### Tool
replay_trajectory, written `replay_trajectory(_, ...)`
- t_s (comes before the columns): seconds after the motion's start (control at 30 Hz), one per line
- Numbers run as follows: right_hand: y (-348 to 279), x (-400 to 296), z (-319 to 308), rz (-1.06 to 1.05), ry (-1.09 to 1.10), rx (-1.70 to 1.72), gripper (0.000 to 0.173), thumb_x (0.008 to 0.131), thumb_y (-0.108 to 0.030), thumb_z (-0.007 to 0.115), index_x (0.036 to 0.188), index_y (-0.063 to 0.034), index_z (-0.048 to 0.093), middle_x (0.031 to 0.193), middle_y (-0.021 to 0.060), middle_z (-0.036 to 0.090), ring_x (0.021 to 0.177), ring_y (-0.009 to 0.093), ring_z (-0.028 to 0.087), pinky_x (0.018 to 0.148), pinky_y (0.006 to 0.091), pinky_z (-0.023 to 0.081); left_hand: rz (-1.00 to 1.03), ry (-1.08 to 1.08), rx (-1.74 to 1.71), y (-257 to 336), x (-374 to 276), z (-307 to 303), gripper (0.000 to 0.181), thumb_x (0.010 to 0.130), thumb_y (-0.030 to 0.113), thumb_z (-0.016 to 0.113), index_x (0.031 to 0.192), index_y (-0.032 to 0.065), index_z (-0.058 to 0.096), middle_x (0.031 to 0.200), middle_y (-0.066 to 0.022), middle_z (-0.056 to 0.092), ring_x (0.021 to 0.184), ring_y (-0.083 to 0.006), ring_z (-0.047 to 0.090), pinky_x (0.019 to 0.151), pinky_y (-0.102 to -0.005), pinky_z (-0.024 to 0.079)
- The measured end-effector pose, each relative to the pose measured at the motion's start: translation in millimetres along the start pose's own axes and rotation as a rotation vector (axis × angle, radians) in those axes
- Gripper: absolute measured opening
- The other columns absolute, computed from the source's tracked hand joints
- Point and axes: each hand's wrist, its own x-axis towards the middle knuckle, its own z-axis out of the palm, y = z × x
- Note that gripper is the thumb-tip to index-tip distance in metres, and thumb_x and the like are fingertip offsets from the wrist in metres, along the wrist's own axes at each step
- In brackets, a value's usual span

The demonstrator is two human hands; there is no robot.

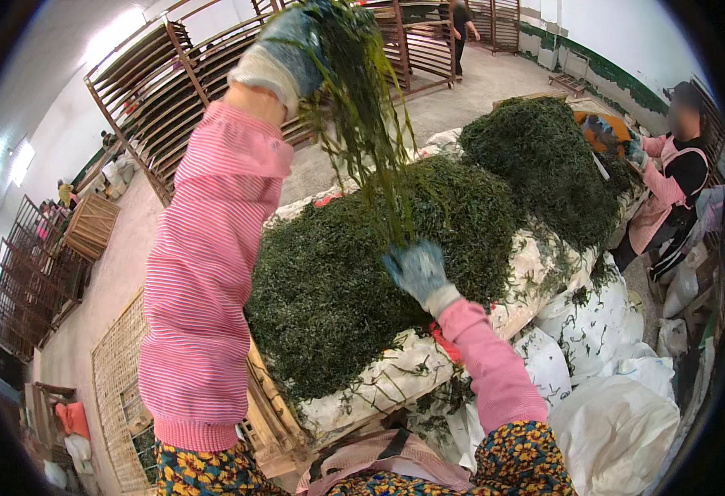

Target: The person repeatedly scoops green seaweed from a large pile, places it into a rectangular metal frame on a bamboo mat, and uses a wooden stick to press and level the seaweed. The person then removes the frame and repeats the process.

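My left hand point(291, 53), in a blue-coated work glove, is raised high and grips a bunch of long green seaweed strands point(362, 80). The strands hang down toward a broad heap of dark green seaweed point(325, 285) in front of me. Over that heap is my right hand point(421, 270), in a matching glove, at the lower ends of the hanging strands; whether its fingers hold any is hidden. White sheeting point(393, 378) covers the table under the heap, with loose strands scattered along its near edge.
A second seaweed heap point(542, 161) lies farther right, where a co-worker point(672, 173) stands. White sacks point(610, 428) crowd the floor at right. Wooden slats point(272, 403) and a woven mat point(114, 366) are on the left. Tall drying racks point(170, 105) stand behind; another person point(460, 37) is beyond.
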Motion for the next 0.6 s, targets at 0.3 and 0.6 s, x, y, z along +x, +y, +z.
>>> replay_trajectory(0.3,38.7,-34.2,-93.0,0.1,0.151,0.549,0.027,0.086,-0.012,0.075,0.11,-0.0033,0.069,0.096,0.0091,0.073,0.09,0.015,0.067,0.08,0.0288,0.055,0.186,0.346,-0.9,-21.0,-25.9,19.9,0.052,0.091,0.016,0.066,0.139,0.0034,0.05,0.133,-0.0131,0.058,0.122,-0.027,0.054,0.108,-0.0313,0.043)
replay_trajectory(0.6,-11.7,30.7,-154.3,0.048,0.091,2.013,0.042,0.094,-0.029,0.071,0.125,-0.0028,0.062,0.103,0.0049,0.071,0.089,0.013,0.067,0.076,0.0284,0.054,-0.057,0.065,-1.24,70.3,-56.7,26.8,0.035,0.103,0.009,0.048,0.137,0.0046,0.053,0.126,-0.0065,0.065,0.106,-0.0182,0.064,0.088,-0.0268,0.055)
